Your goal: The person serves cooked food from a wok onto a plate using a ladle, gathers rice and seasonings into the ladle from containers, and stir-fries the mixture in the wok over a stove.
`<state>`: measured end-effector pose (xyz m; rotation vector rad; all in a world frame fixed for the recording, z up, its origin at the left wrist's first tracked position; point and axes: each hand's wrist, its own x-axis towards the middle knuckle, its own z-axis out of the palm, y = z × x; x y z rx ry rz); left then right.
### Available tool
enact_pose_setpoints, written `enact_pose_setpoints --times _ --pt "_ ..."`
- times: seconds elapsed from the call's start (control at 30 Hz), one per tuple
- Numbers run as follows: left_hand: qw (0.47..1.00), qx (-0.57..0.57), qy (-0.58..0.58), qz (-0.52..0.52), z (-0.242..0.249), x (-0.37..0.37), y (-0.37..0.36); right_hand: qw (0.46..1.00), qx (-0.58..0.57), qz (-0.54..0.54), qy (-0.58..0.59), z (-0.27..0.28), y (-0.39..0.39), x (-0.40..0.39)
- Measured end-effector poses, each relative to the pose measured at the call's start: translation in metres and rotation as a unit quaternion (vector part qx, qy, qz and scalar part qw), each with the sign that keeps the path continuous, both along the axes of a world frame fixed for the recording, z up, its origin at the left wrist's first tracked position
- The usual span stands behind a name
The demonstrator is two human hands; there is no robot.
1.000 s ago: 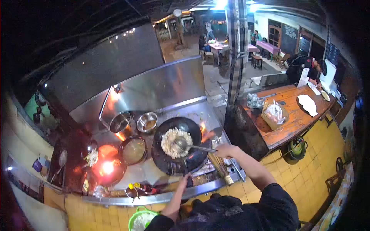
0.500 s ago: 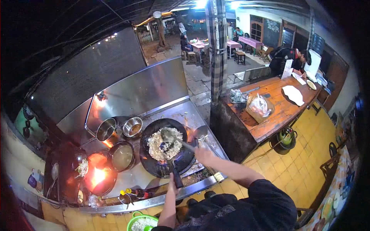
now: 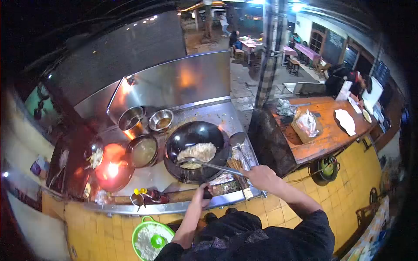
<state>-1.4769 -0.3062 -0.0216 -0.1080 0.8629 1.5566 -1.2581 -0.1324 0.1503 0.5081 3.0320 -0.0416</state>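
Note:
My left hand (image 3: 200,196) is closed around the dark handle of a black wok (image 3: 198,128), near the front edge of the stove. Fried rice (image 3: 204,151), blurred by motion, lies in the wok's near half. My right hand (image 3: 264,178) grips the far end of a long metal ladle (image 3: 217,166). The ladle's bowl sits at the near left of the rice, low inside the wok. To the right of the wok rests a second, dark broad-headed utensil (image 3: 237,139), its long handle pointing toward me.
A pot of cloudy liquid (image 3: 144,150) and two metal pots stand left of the wok. Farther left, bright flame lights another pan (image 3: 114,169). Sauce bottles (image 3: 156,196) line the front edge. Below is a green basket (image 3: 136,235) of white rice. A person leans over the wooden counter (image 3: 322,111).
The ladle has moved from the rice's top to its near left side. The rice has gathered into a narrower heap, baring the wok's far wall. My view has shifted.

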Motion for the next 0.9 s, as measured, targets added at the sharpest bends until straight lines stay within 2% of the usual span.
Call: enact_pose_setpoints --times 0.03,0.07,0.1,0.17,0.2,0.27,0.3,0.33,0.4,0.43,0.5,0.53,0.57,0.6,0.63,0.67,0.7,0.73,0.83,0.9 --pt "0.988 -0.030 0.153 0.006 0.006 0.019 -0.006 1.000 0.001 -0.005 0.021 -0.010 -0.005 -0.002" --pt "0.999 -0.013 0.005 -0.031 0.030 0.031 -0.013 0.999 0.035 -0.027 0.027 -0.001 -0.018 -0.005" --pt "0.988 -0.019 -0.137 -0.067 0.054 0.043 -0.019 0.998 0.033 -0.028 0.039 -0.009 -0.019 -0.006" --pt "0.972 -0.039 -0.216 -0.089 0.093 0.049 -0.020 0.997 0.021 -0.032 0.061 -0.031 -0.015 -0.005" --pt "0.993 0.042 0.023 -0.104 0.081 0.033 -0.017 0.997 0.016 -0.049 0.052 -0.028 -0.017 -0.004" --pt "0.994 0.078 0.017 -0.077 0.024 -0.016 -0.001 0.995 0.002 -0.095 -0.019 -0.037 -0.011 -0.008" --pt "0.973 0.040 -0.223 -0.032 0.002 -0.033 0.002 0.991 -0.005 -0.118 -0.056 -0.046 -0.008 -0.011" --pt "0.995 0.050 -0.076 -0.028 0.001 -0.016 -0.006 0.987 0.012 -0.143 -0.068 -0.064 -0.001 -0.015" --pt "0.983 0.028 -0.173 -0.046 0.036 0.014 -0.016 0.981 0.039 -0.168 -0.091 -0.073 0.018 -0.022" --pt "0.974 0.013 -0.220 -0.053 0.052 0.030 -0.021 0.985 0.004 -0.165 -0.044 -0.060 0.027 -0.017" --pt "0.989 -0.036 -0.115 -0.085 0.072 0.048 -0.033 0.978 -0.075 -0.194 0.028 -0.013 0.024 -0.010" --pt "0.979 -0.064 -0.186 -0.060 0.059 0.038 -0.028 0.978 -0.076 -0.189 0.051 -0.003 0.022 -0.008" --pt "0.981 -0.074 -0.177 -0.025 0.032 0.026 -0.019 0.977 -0.080 -0.185 0.069 0.001 0.016 -0.004" --pt "0.998 -0.030 -0.036 -0.039 0.009 0.015 -0.015 0.975 -0.085 -0.183 0.090 0.000 0.011 -0.004" --pt "0.999 -0.043 -0.024 -0.006 -0.007 0.006 -0.004 0.973 -0.085 -0.191 0.100 -0.010 0.008 -0.012" --pt "0.999 0.005 -0.037 -0.021 -0.054 -0.008 0.007 0.970 -0.085 -0.199 0.108 -0.030 0.005 -0.024" --pt "0.999 -0.011 0.020 -0.023 -0.071 -0.019 0.014 0.968 -0.085 -0.206 0.116 -0.055 0.004 -0.035" --pt "0.999 0.004 0.027 -0.021 -0.088 -0.027 0.021 0.970 -0.068 -0.200 0.119 -0.086 0.006 -0.046" --pt "0.997 -0.023 0.074 0.030 -0.100 -0.024 0.027 0.980 -0.018 -0.162 0.116 -0.176 0.024 -0.075" --pt "0.997 -0.007 0.077 0.031 -0.100 -0.020 0.024 0.986 -0.001 -0.129 0.101 -0.208 0.040 -0.079"
